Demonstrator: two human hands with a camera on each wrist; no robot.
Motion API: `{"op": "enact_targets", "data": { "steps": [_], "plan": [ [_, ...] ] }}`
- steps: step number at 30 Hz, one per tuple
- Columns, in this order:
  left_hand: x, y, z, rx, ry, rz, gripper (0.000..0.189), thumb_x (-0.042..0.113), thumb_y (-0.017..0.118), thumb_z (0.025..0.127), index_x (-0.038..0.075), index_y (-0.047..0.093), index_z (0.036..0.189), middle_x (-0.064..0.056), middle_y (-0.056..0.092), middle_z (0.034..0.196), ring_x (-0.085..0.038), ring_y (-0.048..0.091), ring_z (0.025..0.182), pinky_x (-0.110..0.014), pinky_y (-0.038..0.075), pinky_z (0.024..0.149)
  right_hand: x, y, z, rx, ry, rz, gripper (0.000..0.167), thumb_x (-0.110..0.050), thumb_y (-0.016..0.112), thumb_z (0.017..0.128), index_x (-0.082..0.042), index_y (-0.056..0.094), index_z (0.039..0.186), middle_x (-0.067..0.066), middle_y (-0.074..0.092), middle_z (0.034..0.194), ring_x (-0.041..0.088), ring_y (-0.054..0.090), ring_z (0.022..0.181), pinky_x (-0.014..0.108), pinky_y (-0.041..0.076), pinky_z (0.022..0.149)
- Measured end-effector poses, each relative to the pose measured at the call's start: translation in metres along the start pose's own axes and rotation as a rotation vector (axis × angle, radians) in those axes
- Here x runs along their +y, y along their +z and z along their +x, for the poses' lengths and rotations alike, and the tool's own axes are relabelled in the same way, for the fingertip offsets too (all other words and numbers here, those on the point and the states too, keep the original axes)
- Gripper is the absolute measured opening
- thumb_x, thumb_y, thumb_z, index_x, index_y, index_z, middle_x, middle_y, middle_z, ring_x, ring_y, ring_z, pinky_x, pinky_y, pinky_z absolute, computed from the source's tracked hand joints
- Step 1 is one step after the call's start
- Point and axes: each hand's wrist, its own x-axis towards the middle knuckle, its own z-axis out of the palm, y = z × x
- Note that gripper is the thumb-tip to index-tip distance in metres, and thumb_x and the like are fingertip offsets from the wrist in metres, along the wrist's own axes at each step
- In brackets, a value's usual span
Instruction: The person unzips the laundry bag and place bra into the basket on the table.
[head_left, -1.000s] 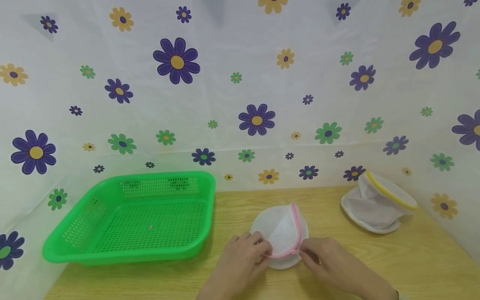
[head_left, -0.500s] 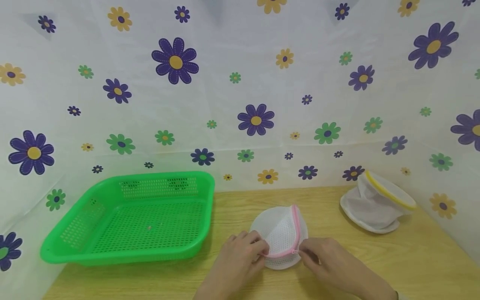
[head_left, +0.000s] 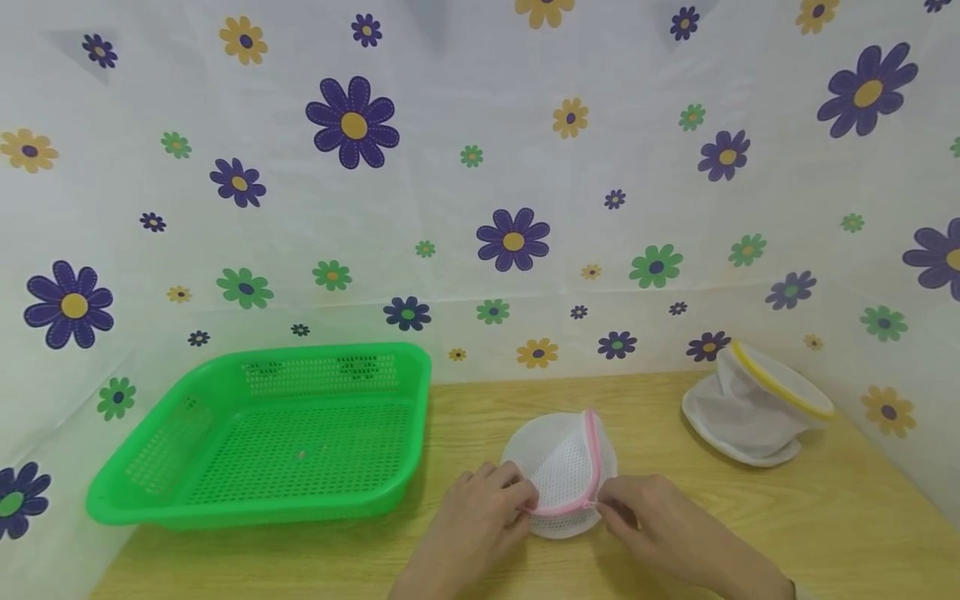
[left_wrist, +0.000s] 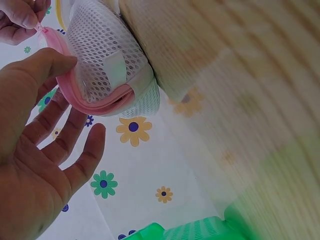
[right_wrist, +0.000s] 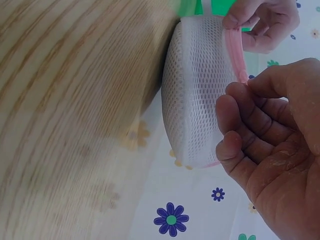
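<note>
on the wood table (head_left: 645, 408): white mesh bag (head_left: 566, 467), pink zipper (head_left: 596, 454)

so the mesh bag sits right between two hands. left hand (head_left: 480, 521) pinches the pink zipper edge between thumb and fingers, right hand (head_left: 660, 517) has the little zipper pull (head_left: 590, 503) in a fingertip pinch. small white tab (left_wrist: 115, 69) by the zipper, can't tell if anything's printed on it. bag's contents, can't tell either. over to the left, a green basket (head_left: 300, 510) with a tiny pinkish speck (head_left: 302, 455) in it. far right, a slumped white bag with a yellow rim (head_left: 742, 425), near the flowered sheet (head_left: 420, 208).
</note>
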Motion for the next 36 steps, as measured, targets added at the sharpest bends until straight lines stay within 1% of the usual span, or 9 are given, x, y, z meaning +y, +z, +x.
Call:
{"op": "enact_targets", "data": {
  "steps": [5, 9, 12, 14, 17, 21, 24, 29, 36],
  "plan": [
    [0.002, 0.001, 0.002, 0.014, 0.002, 0.04, 0.012, 0.018, 0.074, 0.084, 0.023, 0.068, 0.093, 0.012, 0.063, 0.093, -0.008, 0.057, 0.085, -0.022, 0.043, 0.072, 0.0, 0.0, 0.0, 0.036, -0.041, -0.018, 0.016, -0.007, 0.066, 0.095, -0.017, 0.064, 0.083, -0.02, 0.048, 0.071, -0.01, 0.039, 0.065, 0.014, 0.042, 0.057],
    [0.007, 0.0, 0.004, 0.0, 0.013, 0.029, 0.02, 0.022, 0.077, 0.083, 0.023, 0.067, 0.101, 0.012, 0.063, 0.1, -0.008, 0.06, 0.093, -0.027, 0.048, 0.079, -0.001, 0.001, 0.001, 0.053, -0.065, -0.036, 0.014, -0.005, 0.067, 0.094, -0.015, 0.065, 0.084, -0.019, 0.048, 0.072, -0.01, 0.039, 0.066, 0.014, 0.042, 0.057],
    [0.01, -0.001, 0.007, 0.01, 0.035, 0.005, 0.022, 0.024, 0.079, 0.083, 0.024, 0.065, 0.1, 0.012, 0.062, 0.101, -0.007, 0.059, 0.096, -0.03, 0.049, 0.084, -0.003, 0.0, 0.002, 0.037, -0.036, -0.026, 0.011, -0.008, 0.066, 0.095, -0.016, 0.067, 0.088, -0.02, 0.048, 0.072, -0.01, 0.04, 0.066, 0.014, 0.042, 0.058],
    [0.012, 0.0, 0.009, 0.026, 0.053, 0.007, 0.021, 0.026, 0.079, 0.084, 0.024, 0.065, 0.099, 0.012, 0.061, 0.099, -0.007, 0.058, 0.094, -0.03, 0.048, 0.084, -0.004, 0.0, 0.003, 0.03, -0.029, -0.012, 0.01, -0.009, 0.066, 0.097, -0.016, 0.067, 0.089, -0.02, 0.049, 0.072, -0.01, 0.04, 0.065, 0.015, 0.042, 0.057],
    [0.015, 0.001, 0.012, 0.039, 0.063, 0.017, 0.023, 0.027, 0.08, 0.084, 0.024, 0.064, 0.1, 0.012, 0.06, 0.098, -0.007, 0.056, 0.092, -0.029, 0.047, 0.082, -0.006, 0.0, 0.005, 0.036, -0.042, 0.021, 0.011, -0.009, 0.065, 0.097, -0.016, 0.066, 0.089, -0.02, 0.05, 0.072, -0.01, 0.04, 0.065, 0.015, 0.042, 0.057],
    [0.016, 0.004, 0.015, 0.041, 0.049, 0.017, 0.025, 0.027, 0.079, 0.085, 0.022, 0.063, 0.105, 0.012, 0.061, 0.099, -0.006, 0.055, 0.09, -0.027, 0.047, 0.081, -0.008, 0.0, 0.007, 0.05, -0.071, 0.056, 0.011, -0.007, 0.065, 0.097, -0.015, 0.067, 0.09, -0.019, 0.053, 0.072, -0.01, 0.041, 0.065, 0.015, 0.044, 0.057],
    [0.016, 0.006, 0.016, 0.074, 0.05, 0.026, 0.022, 0.026, 0.078, 0.086, 0.021, 0.064, 0.103, 0.012, 0.063, 0.096, -0.005, 0.057, 0.086, -0.025, 0.047, 0.078, -0.01, -0.001, 0.008, 0.04, -0.06, 0.077, 0.009, -0.008, 0.064, 0.098, -0.015, 0.068, 0.093, -0.019, 0.056, 0.074, -0.01, 0.044, 0.067, 0.016, 0.046, 0.058],
    [0.016, 0.007, 0.017, 0.151, 0.076, 0.03, 0.014, 0.022, 0.078, 0.084, 0.02, 0.066, 0.092, 0.012, 0.065, 0.086, -0.003, 0.059, 0.079, -0.02, 0.044, 0.071, -0.01, -0.002, 0.01, 0.052, -0.068, 0.084, 0.011, -0.007, 0.065, 0.098, -0.015, 0.068, 0.092, -0.017, 0.059, 0.074, -0.01, 0.046, 0.068, 0.017, 0.048, 0.059],
    [0.016, 0.008, 0.018, 0.14, 0.072, 0.038, 0.018, 0.029, 0.08, 0.083, 0.021, 0.065, 0.091, 0.013, 0.064, 0.084, -0.001, 0.054, 0.075, -0.017, 0.039, 0.068, -0.011, -0.001, 0.011, 0.055, -0.087, 0.096, 0.01, -0.005, 0.064, 0.097, -0.013, 0.068, 0.093, -0.016, 0.061, 0.074, -0.01, 0.046, 0.068, 0.017, 0.048, 0.058]
  ]
}}
